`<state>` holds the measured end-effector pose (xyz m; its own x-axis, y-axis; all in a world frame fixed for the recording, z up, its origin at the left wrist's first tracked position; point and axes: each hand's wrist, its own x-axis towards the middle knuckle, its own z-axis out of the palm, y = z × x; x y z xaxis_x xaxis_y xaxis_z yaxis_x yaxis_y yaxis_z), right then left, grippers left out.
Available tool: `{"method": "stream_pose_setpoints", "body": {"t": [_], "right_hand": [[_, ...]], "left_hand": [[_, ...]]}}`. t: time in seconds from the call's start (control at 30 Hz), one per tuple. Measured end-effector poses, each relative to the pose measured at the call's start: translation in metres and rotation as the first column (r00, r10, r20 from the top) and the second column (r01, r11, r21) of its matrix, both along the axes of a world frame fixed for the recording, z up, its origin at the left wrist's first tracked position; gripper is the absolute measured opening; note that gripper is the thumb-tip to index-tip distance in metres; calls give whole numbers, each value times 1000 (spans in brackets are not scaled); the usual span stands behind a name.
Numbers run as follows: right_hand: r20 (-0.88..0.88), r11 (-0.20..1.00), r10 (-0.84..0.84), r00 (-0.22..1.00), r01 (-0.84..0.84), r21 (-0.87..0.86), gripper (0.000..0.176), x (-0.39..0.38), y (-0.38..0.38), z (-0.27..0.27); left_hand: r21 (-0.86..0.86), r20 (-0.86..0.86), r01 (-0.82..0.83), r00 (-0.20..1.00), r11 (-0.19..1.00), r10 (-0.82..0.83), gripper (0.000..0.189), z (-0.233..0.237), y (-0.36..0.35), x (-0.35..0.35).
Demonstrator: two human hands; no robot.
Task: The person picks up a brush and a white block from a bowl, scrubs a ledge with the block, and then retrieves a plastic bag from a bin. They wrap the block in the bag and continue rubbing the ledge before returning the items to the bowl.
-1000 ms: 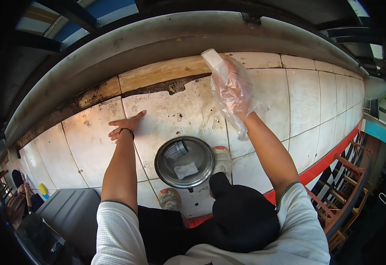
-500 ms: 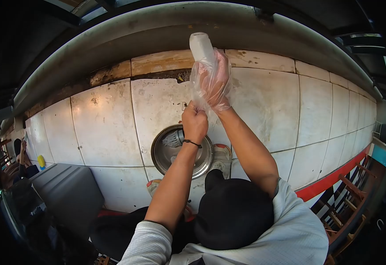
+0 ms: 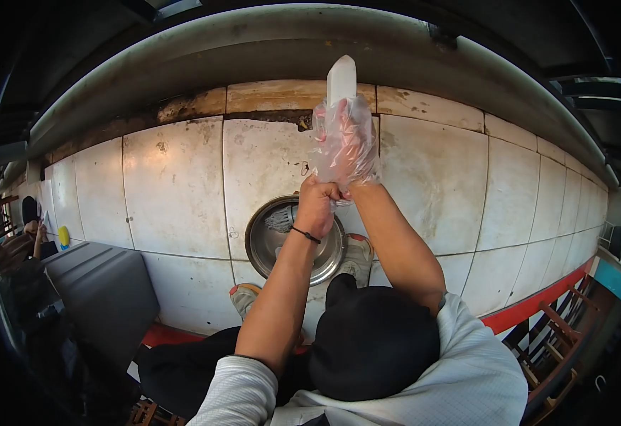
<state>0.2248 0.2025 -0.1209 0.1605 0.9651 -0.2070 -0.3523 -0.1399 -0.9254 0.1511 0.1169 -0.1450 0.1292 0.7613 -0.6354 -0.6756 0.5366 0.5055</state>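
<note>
My right hand (image 3: 349, 142) is inside clear, crinkled plastic (image 3: 364, 160), its fingers closed around a white block-like object (image 3: 341, 82) that sticks up past them with a slanted top. The part of the object inside the hand is hidden. Just below, my left hand (image 3: 317, 204), with a dark band at the wrist, is closed on the lower edge of the plastic at my right wrist. Under my left forearm, a round metal basin (image 3: 257, 259) rests on the tiles, with a grey scrubber (image 3: 280, 220) inside it.
White tiles (image 3: 175, 192) extend to both sides, bounded by a stained ledge (image 3: 275, 96) ahead. At lower left is a grey box (image 3: 101, 291), near a yellow item (image 3: 64, 236) and another person's hand (image 3: 40, 233). My shoes (image 3: 356, 259) are beside the basin.
The white object has turned so that its slanted top shows. Both hands have come closer together at my right wrist, and the plastic is drawn lower over my right hand.
</note>
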Motion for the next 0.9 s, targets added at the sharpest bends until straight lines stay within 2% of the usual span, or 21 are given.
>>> {"method": "stream_pose_setpoints", "body": {"t": [0.1,0.13,0.2,0.23,0.27,0.33,0.4,0.43,0.5,0.53,0.6,0.63,0.67,0.73,0.77,0.83,0.9], "right_hand": [[309,946,-223,924,129,296,44,-1,9,-25],[348,954,-229,909,139,267,47,-2,9,-25],[425,965,-237,874,161,207,53,-4,7,-28],[481,966,-253,839,188,179,53,-4,8,-34],[536,964,-266,801,218,153,53,-3,8,-44],[645,966,-230,728,251,61,52,2,7,-60],[737,964,-123,665,258,-72,51,14,7,-74],[755,981,-139,641,195,14,51,23,5,-83],[786,982,-176,592,57,177,52,41,1,-96],[832,979,-193,520,49,196,51,46,0,-101],[902,973,-224,368,29,230,49,53,1,-106],[916,975,-215,340,26,219,48,58,2,-105],[928,977,-207,310,24,210,48,64,4,-104],[954,986,-166,248,15,168,46,73,9,-104],[968,991,-132,216,8,133,45,76,11,-104],[983,999,-44,178,-5,45,44,84,16,-106],[984,998,67,168,-12,-66,43,89,19,-107]], "left_hand": [[-22,-244,76,966,997,-79,30,-20,-14,1],[35,-433,112,898,993,-86,27,-26,-20,8],[124,-749,211,661,970,-48,23,-26,-33,29],[239,-827,248,559,939,63,28,-22,-38,33],[237,-886,293,456,926,82,29,-19,-40,35],[215,-963,379,237,900,130,32,-15,-45,38],[311,-937,301,258,901,237,40,-9,-54,49],[359,-919,264,265,895,290,44,-5,-54,53],[405,-914,431,169,807,368,48,-3,-45,47],[413,-903,510,125,755,410,50,-2,-42,45],[334,-933,618,110,712,342,51,-3,-38,47],[291,-947,670,98,683,307,52,-3,-38,48],[248,-965,606,221,755,140,52,-2,-38,50],[104,-862,494,477,863,-169,51,1,-37,58],[33,-818,507,510,861,-268,51,-4,-35,60],[56,-595,399,750,915,-290,52,-34,-36,76],[19,-317,330,897,944,-308,49,-50,-36,81]]}}
